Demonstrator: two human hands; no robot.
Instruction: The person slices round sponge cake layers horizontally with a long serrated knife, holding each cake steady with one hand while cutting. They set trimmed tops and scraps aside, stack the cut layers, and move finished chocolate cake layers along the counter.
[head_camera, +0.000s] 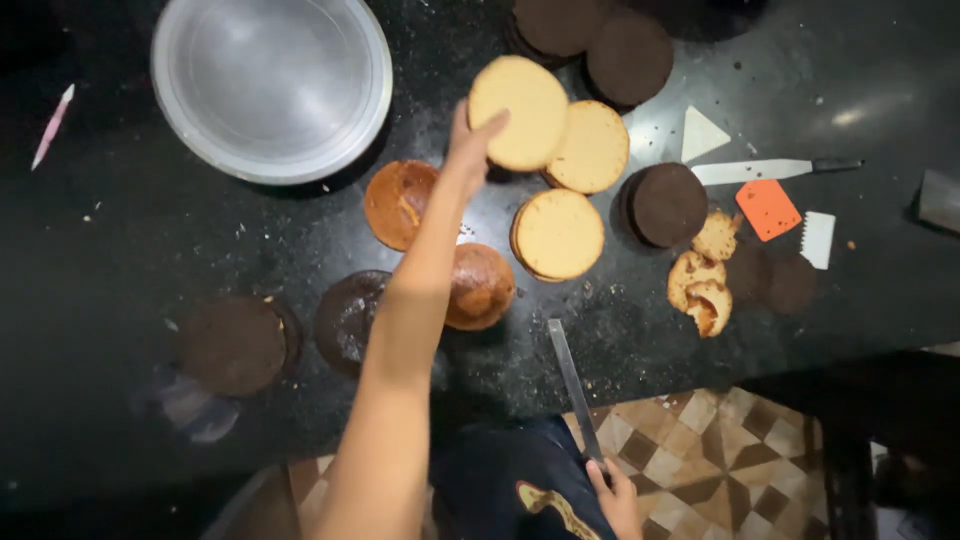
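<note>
My left hand (470, 150) reaches out over the black counter and holds a pale round cake layer (518, 110) by its near edge. Beside that layer lie two more pale rounds (592, 146) (558, 234). My right hand (612, 496) hangs low by my leg, off the counter's edge, gripping the handle of a long knife (572, 382) whose blade points up over the counter. Under my left forearm sit two brown domed cake tops (398, 202) (482, 284).
A round metal pan (272, 86) stands at the far left. Dark chocolate rounds (666, 204) (628, 56) (236, 344) (344, 318) lie scattered. A palette knife (760, 170), orange scraper (768, 208), white scrapers (818, 238) (702, 134) and cake scraps (700, 292) lie right. A pink tool (52, 126) lies far left.
</note>
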